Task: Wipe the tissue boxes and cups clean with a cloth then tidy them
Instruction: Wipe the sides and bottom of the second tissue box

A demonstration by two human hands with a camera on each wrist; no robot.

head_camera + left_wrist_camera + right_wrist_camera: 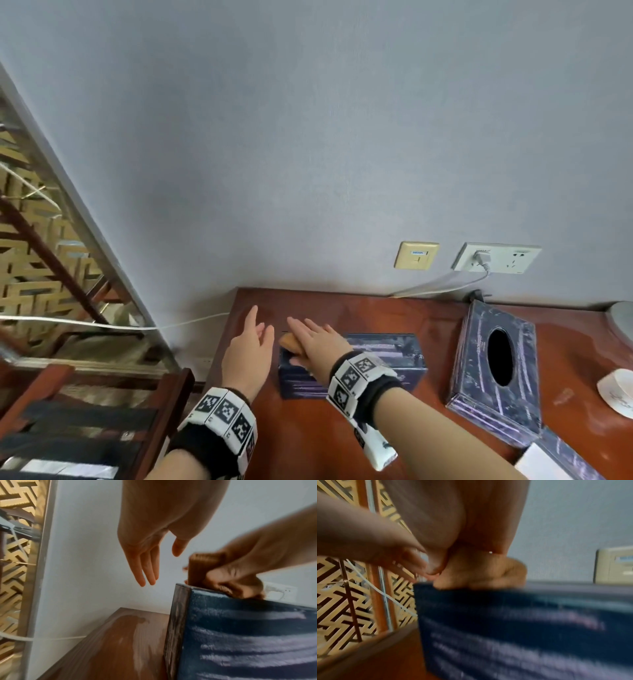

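Note:
A dark blue marbled tissue box (pixel 383 356) (pixel 240 635) (pixel 513 628) lies on the wooden table (pixel 342 308). My right hand (pixel 318 342) (pixel 248 566) (pixel 462 527) is on the box's left end, over a folded tan cloth (pixel 289 341) (pixel 200 566) (pixel 488 573). Its fingers lie straight over the cloth and its thumb is tucked against the near side. My left hand (pixel 251 346) (pixel 145 563) (pixel 385 545) hovers just left of the box, fingers straight, holding nothing. A second box (pixel 496 370) with an oval opening sits to the right, and a white cup (pixel 616 394) is at the right edge.
A third box (pixel 561 455) lies at the bottom right corner. Wall sockets (pixel 496 257) with a plugged cable are behind the table. A wooden chair (pixel 85 411) and a gold lattice screen (pixel 34 240) stand to the left. A white cable (pixel 102 325) runs past the table's left edge.

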